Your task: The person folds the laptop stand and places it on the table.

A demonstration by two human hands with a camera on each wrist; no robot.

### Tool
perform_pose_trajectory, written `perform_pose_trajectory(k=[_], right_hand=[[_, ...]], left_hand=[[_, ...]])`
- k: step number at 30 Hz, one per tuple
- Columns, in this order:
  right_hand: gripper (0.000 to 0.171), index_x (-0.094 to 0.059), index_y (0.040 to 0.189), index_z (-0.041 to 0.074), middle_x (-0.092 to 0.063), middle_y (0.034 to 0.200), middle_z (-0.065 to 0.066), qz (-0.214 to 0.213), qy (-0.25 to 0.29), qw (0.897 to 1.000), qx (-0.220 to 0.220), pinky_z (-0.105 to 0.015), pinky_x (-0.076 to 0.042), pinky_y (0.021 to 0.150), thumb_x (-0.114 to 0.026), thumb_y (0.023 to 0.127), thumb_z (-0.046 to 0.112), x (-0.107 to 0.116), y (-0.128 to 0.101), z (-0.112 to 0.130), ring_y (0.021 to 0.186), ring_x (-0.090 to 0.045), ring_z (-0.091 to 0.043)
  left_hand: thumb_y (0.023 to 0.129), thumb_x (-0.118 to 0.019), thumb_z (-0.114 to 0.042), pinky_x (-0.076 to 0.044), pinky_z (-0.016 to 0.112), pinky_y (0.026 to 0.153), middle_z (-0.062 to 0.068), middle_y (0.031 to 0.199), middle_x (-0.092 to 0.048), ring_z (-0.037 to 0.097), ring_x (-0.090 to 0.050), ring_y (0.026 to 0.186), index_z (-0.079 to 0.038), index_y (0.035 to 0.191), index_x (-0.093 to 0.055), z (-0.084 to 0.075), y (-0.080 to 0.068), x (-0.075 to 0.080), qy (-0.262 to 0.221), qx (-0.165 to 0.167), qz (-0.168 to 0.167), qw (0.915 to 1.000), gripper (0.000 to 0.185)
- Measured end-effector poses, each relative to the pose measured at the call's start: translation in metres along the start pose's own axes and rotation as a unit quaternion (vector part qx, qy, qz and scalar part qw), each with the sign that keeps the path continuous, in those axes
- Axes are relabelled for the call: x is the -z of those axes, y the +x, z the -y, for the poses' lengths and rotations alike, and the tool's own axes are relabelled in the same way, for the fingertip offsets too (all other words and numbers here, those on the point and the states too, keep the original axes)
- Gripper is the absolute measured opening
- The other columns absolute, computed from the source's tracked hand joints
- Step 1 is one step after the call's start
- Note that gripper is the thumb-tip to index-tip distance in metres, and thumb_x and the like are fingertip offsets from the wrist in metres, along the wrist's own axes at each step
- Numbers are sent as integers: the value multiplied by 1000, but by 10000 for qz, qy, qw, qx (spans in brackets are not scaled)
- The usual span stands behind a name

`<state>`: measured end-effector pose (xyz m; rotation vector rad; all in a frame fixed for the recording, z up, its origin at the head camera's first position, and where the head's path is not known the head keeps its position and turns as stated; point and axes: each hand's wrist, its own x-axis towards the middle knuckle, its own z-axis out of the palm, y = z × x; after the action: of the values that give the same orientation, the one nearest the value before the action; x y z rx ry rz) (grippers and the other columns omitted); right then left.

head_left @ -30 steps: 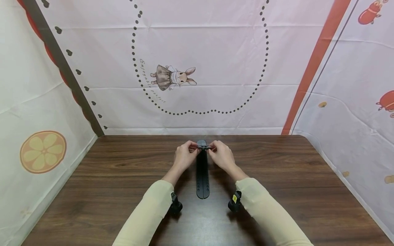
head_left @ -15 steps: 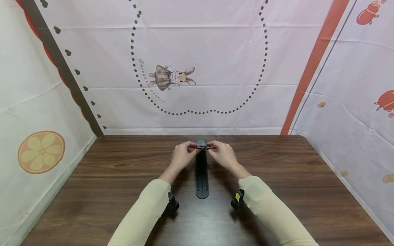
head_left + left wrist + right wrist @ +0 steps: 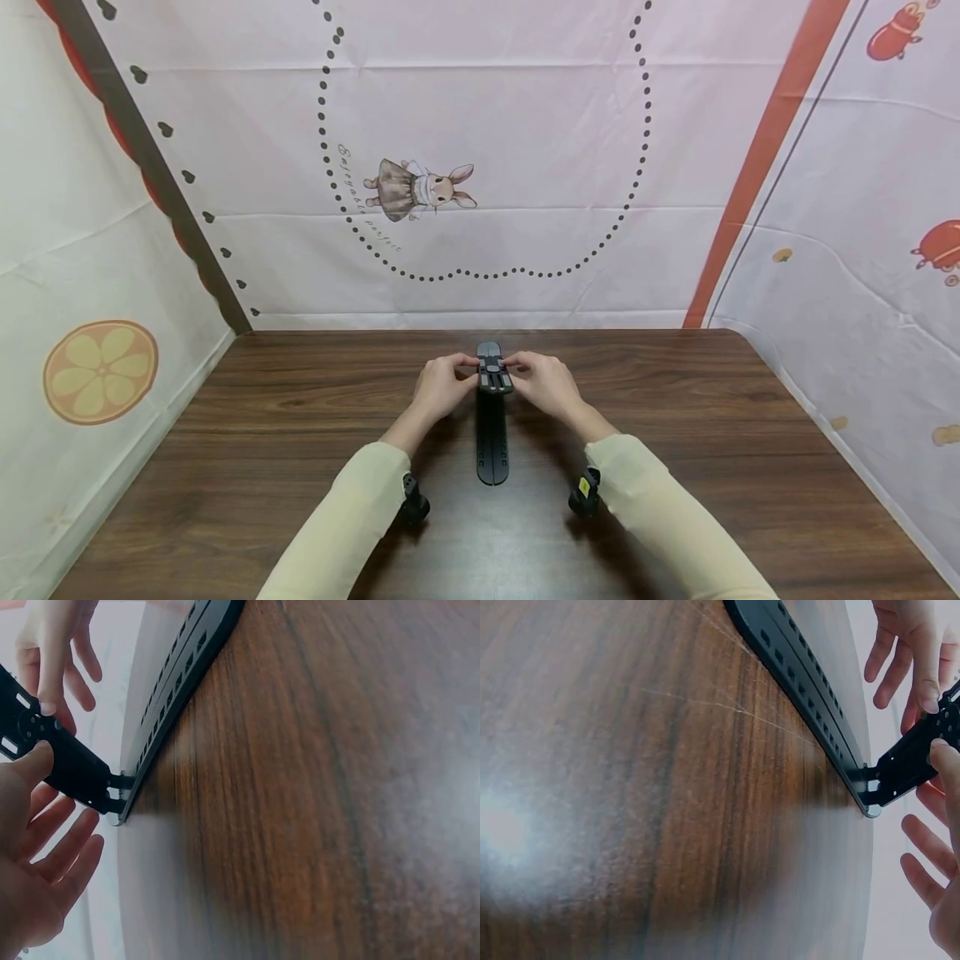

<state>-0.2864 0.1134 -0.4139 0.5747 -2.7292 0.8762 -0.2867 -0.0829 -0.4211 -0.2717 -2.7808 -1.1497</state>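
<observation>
Two hands meet over a black folding stand [image 3: 492, 433] lying lengthwise at the middle of a dark wooden table [image 3: 262, 450]. The left hand [image 3: 441, 387] and right hand [image 3: 545, 385] each pinch, with thumb and forefinger, a side of the stand's hinged flap [image 3: 494, 375] (raised at the far end), other fingers loosely spread. Cream sleeves [image 3: 352, 517] cover both forearms.
</observation>
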Motion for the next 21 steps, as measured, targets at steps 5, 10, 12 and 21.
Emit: perform_pose_trajectory(k=[5,10,12,21], right_hand=[[22,-68,105,20,-68,107,1,16,-79,9999,138,-36,-53,74,-66,85,28,-3,-3,-1,93,-65,-16],[23,-67,106,19,-68,107,1,9,-178,9995,244,-36,-53,72,-68,84,24,-5,-6,-1,91,-65,-15],[24,-67,107,19,-68,107,1,27,-238,9994,252,-36,-53,71,-68,83,23,-6,-7,-2,90,-65,-15],[27,-66,108,19,-67,107,3,139,-482,9979,401,-34,-52,70,-69,82,25,-9,-12,-4,89,-65,-15]], left_hand=[[84,-67,-29,-52,36,72,2,95,-70,14,-66,81,-24,110,-67,3,-2,-1,68,9,84,9999,26],[83,-69,-29,-52,34,70,1,95,-70,13,-66,79,-24,110,-67,6,-4,-2,65,16,132,9999,28],[82,-69,-29,-52,34,69,2,96,-70,13,-66,79,-23,110,-67,7,-4,-3,58,-18,145,9999,29],[81,-71,-27,-52,30,67,0,107,-68,11,-66,80,-22,108,-68,11,-8,-5,86,-108,271,9995,28]])
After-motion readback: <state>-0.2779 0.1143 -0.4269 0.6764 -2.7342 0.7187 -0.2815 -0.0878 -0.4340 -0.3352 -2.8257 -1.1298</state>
